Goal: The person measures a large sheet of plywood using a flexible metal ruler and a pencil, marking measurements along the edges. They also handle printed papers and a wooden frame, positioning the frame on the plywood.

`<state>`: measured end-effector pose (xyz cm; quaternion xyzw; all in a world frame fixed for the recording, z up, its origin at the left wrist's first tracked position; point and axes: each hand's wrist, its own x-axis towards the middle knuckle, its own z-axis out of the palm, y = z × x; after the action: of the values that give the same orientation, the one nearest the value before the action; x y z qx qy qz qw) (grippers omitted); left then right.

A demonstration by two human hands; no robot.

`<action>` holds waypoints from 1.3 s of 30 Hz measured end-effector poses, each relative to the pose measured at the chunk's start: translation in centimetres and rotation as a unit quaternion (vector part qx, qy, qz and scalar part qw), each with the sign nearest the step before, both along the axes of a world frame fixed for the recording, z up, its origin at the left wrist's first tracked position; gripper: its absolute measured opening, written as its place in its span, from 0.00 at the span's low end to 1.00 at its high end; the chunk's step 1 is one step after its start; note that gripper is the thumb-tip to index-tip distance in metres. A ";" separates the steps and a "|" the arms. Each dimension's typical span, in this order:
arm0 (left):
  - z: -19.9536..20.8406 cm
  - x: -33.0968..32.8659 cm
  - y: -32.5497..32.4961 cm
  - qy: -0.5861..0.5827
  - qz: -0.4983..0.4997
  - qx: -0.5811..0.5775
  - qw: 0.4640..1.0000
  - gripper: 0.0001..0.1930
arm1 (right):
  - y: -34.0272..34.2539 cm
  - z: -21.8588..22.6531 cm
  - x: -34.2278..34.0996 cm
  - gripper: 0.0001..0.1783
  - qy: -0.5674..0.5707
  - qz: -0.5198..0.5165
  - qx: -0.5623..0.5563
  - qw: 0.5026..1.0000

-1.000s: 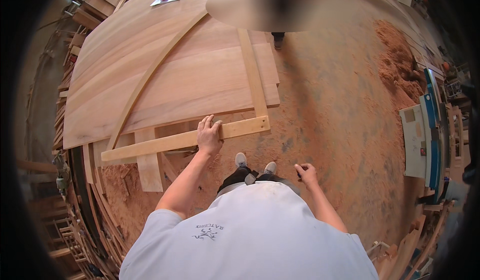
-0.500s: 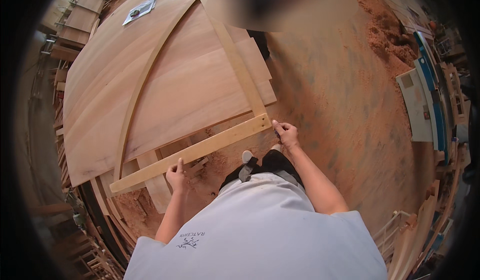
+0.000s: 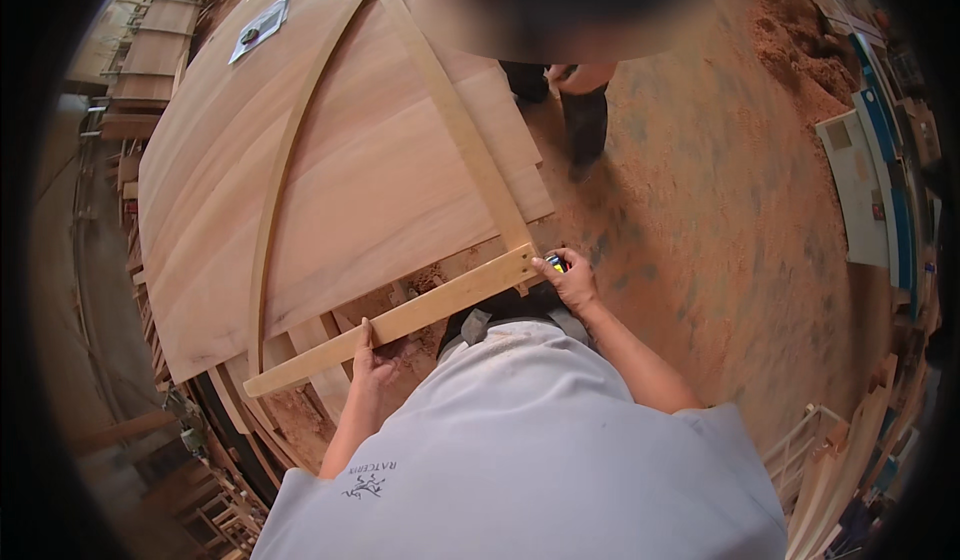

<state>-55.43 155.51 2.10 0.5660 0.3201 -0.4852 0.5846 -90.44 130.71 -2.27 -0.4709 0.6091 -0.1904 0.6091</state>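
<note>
A triangular wooden frame with one curved strip lies partly on large plywood sheets [image 3: 430, 175]. Its near strip [image 3: 430, 310] overhangs the sheets in front of my body. My left hand [image 3: 372, 362] grips this strip left of its middle, thumb on top and fingers underneath. At the strip's right end, by the corner joint with two dark holes, my right hand [image 3: 572, 282] is closed round a small tape measure [image 3: 558, 264], dark with a yellow patch. My right thumb touches the end of the strip. The fingers partly cover the tape measure.
Another person [image 3: 585, 110] stands beyond the sheets' right edge, partly blurred. A clear packet [image 3: 258, 30] with a small round thing lies on the plywood. Sawdust [image 3: 800, 45] is heaped at far right, near leaning panels [image 3: 865, 185]. Stacked boards [image 3: 150, 50] line the left.
My right hand has come onto the frame's corner, and the tape measure now shows. The near strip sits closer to my body. The other person's legs and a hand have come into view.
</note>
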 end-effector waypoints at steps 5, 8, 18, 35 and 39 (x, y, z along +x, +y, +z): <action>-2.3 1.7 0.1 -0.020 -0.015 0.039 0.999 0.34 | -0.2 0.3 0.5 0.32 0.005 -0.007 -0.008 1.000; -5.6 5.0 1.2 -0.002 -0.034 0.010 0.999 0.31 | -0.4 0.4 1.6 0.29 0.018 -0.040 -0.017 0.999; -6.0 4.1 1.4 -0.023 -0.110 0.099 0.989 0.46 | 1.5 -3.4 1.8 0.17 -0.150 -0.143 -0.014 0.978; -1.2 2.7 -1.9 0.029 -0.036 0.009 0.999 0.29 | -6.6 8.2 11.5 0.28 -0.213 -0.485 0.779 0.335; 1.9 1.7 -2.9 -0.013 -0.012 -0.011 1.000 0.27 | -6.3 8.2 15.4 0.30 -0.052 -0.617 0.767 0.170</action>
<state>-53.70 152.59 3.99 0.5699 0.3005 -0.4878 0.5890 -75.05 124.39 5.90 0.7724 0.5083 0.0343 0.3794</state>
